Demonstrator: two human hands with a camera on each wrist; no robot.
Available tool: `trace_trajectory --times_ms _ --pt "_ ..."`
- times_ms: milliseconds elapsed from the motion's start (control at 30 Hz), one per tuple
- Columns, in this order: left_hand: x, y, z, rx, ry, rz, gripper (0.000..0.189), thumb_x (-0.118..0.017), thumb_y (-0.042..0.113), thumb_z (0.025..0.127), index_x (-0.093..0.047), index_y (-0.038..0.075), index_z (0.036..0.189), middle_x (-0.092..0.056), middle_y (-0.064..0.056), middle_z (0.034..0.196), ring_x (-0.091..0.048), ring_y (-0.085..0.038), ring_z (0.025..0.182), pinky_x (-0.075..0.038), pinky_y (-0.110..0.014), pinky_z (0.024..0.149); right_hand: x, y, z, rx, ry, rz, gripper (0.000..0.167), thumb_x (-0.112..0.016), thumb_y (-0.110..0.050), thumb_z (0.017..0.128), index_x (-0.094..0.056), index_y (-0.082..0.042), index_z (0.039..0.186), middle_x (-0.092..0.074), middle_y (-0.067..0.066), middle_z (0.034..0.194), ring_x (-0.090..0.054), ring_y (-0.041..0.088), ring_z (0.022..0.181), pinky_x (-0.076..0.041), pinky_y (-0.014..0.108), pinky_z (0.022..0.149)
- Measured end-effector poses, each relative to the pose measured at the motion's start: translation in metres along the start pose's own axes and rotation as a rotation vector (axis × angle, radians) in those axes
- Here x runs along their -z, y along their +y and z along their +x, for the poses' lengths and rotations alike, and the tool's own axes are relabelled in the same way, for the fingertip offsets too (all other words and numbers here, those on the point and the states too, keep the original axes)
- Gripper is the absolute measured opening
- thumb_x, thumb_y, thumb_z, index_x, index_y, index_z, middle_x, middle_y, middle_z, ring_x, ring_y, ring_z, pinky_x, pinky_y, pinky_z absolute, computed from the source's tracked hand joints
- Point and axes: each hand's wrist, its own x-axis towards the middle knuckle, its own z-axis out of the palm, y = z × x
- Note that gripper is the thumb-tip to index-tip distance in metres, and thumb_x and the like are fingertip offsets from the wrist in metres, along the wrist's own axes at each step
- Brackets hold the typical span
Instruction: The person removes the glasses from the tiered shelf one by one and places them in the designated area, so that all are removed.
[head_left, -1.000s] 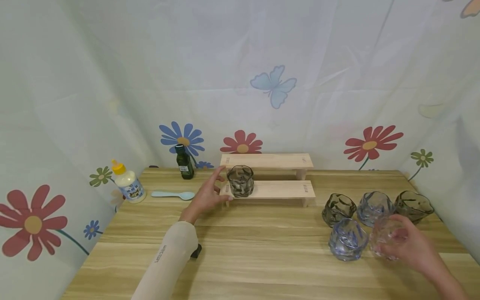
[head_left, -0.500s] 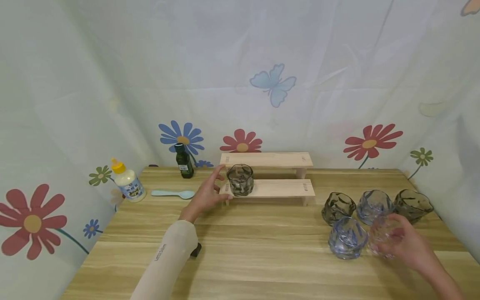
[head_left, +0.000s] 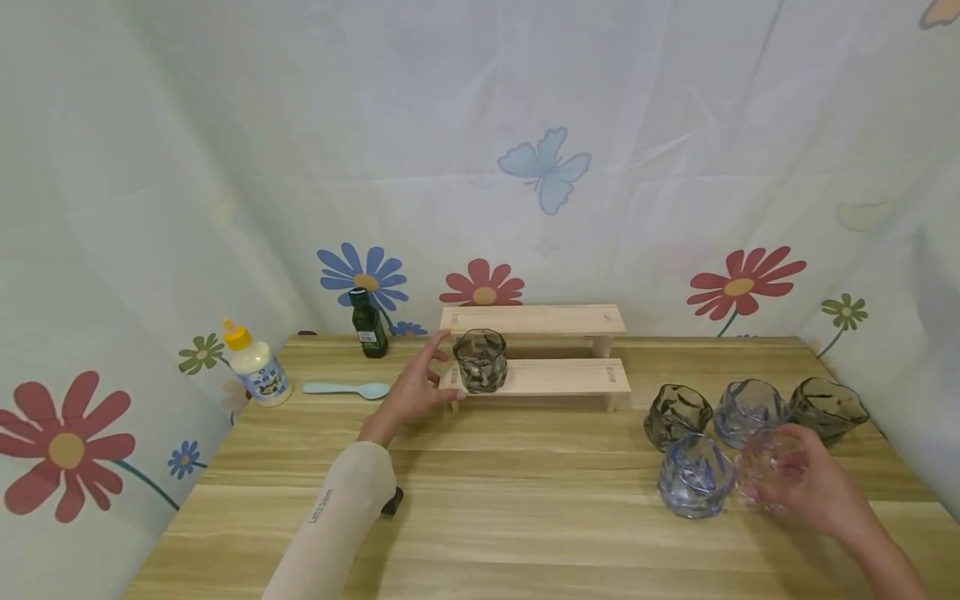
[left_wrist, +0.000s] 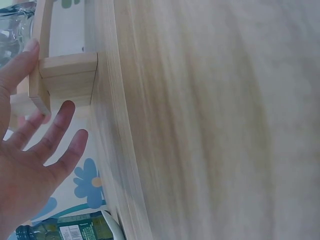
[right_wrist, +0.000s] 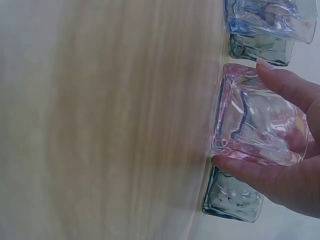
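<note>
At the left end of a two-step wooden shelf (head_left: 555, 379), my left hand (head_left: 411, 390) has its fingers spread. Its thumb touches the lower board's edge, right by a smoky grey glass (head_left: 482, 367) that stands on that board; in the left wrist view the other fingers (left_wrist: 60, 127) are off the wood. My right hand (head_left: 817, 483) grips a pink-tinted clear glass (right_wrist: 260, 120) between thumb and fingers, upright and close to the tabletop. Beside it stand a blue-tinted glass (head_left: 696, 479), a paler bluish glass (head_left: 750, 417) and two smoky grey glasses, one left (head_left: 677, 419) and one right (head_left: 828, 408).
On the left of the wooden table (head_left: 525, 517) stand a yellow-capped squeeze bottle (head_left: 258, 371) and a small dark green bottle (head_left: 368, 325). A light blue spoon (head_left: 345, 389) lies between them. A flower-patterned curtain (head_left: 420, 150) hangs behind.
My right hand and the pink glass have shifted slightly to the left and away from me, closer to the blue-tinted glass. The left hand and the shelf stay put.
</note>
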Motion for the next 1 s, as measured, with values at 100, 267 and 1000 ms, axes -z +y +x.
trace_trajectory --times_ms 100,267,1000 --pt "0.0 0.001 0.0 -0.002 0.004 0.001 0.105 -0.086 0.02 0.079 -0.019 0.043 0.156 -0.052 -0.013 0.135 -0.064 -0.029 0.091 -0.053 -0.039 0.077 0.001 0.0 0.0 0.001 -0.005 0.014 0.101 -0.091 -0.025 0.072 -0.026 0.009 0.141 -0.056 0.046 0.12 -0.056 0.06 0.11 -0.046 0.068 0.082" --pt "0.0 0.0 0.0 -0.001 0.007 0.004 0.104 -0.086 0.02 0.079 -0.019 0.042 0.156 -0.053 -0.014 0.135 -0.064 -0.029 0.091 -0.053 -0.04 0.077 0.002 -0.001 -0.001 0.016 -0.009 0.041 0.1 -0.091 -0.023 0.072 -0.026 0.009 0.142 -0.054 0.048 0.12 -0.056 0.061 0.11 -0.048 0.066 0.084" --pt "-0.001 0.0 -0.001 -0.016 0.006 0.01 0.104 -0.086 0.02 0.08 -0.019 0.041 0.156 -0.053 -0.014 0.135 -0.064 -0.029 0.091 -0.053 -0.042 0.079 0.033 -0.034 0.008 0.077 0.048 -0.064 0.105 -0.086 -0.035 0.077 -0.025 0.011 0.15 -0.033 0.049 0.139 -0.037 0.069 0.115 -0.037 0.077 0.083"
